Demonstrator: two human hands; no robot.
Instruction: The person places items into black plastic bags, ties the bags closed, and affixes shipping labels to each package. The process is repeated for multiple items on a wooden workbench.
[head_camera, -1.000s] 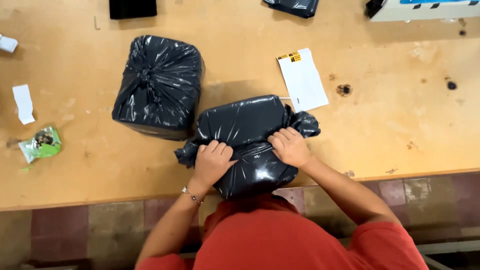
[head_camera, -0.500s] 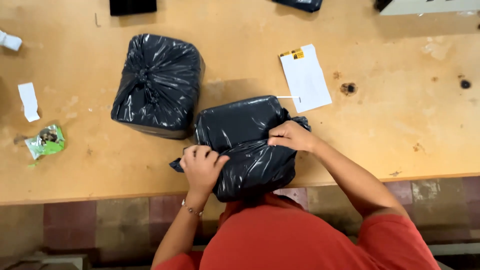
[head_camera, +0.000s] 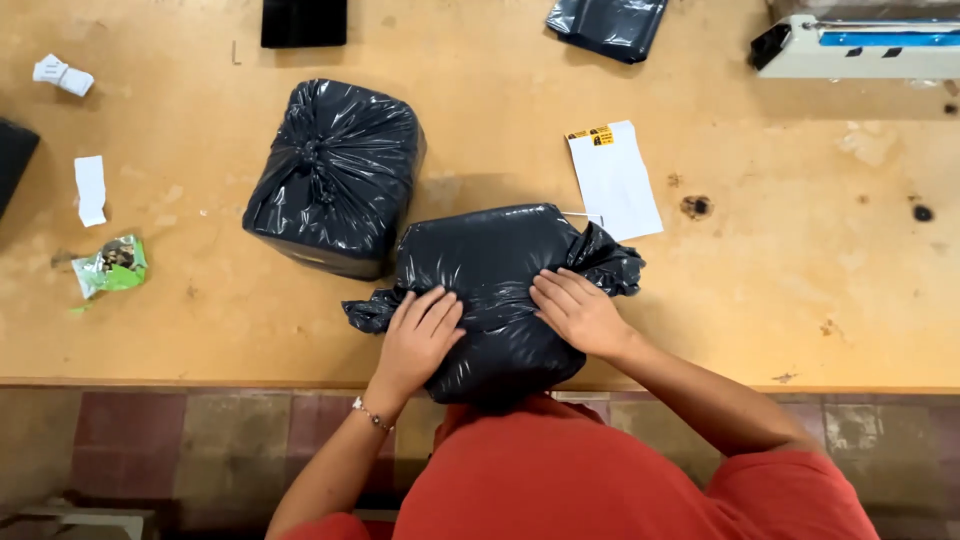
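A black plastic-wrapped parcel lies at the near edge of the wooden table. Loose bag ends stick out at its left and right sides. My left hand lies flat on the parcel's left part with its fingers spread. My right hand rests flat on the right part, fingers pointing left, close to the bunched right end. Neither hand grips the plastic. A second black parcel, tied at its top, stands just behind and to the left, touching the first.
A white label sheet lies behind the parcel on the right. At the left are a green wrapper, a white paper strip and a crumpled white scrap. Along the far edge are a black object, a black bag and a white-and-blue machine.
Both hands held the bag's loose ends half a second ago. They have let go and now lie flat on top of the parcel.
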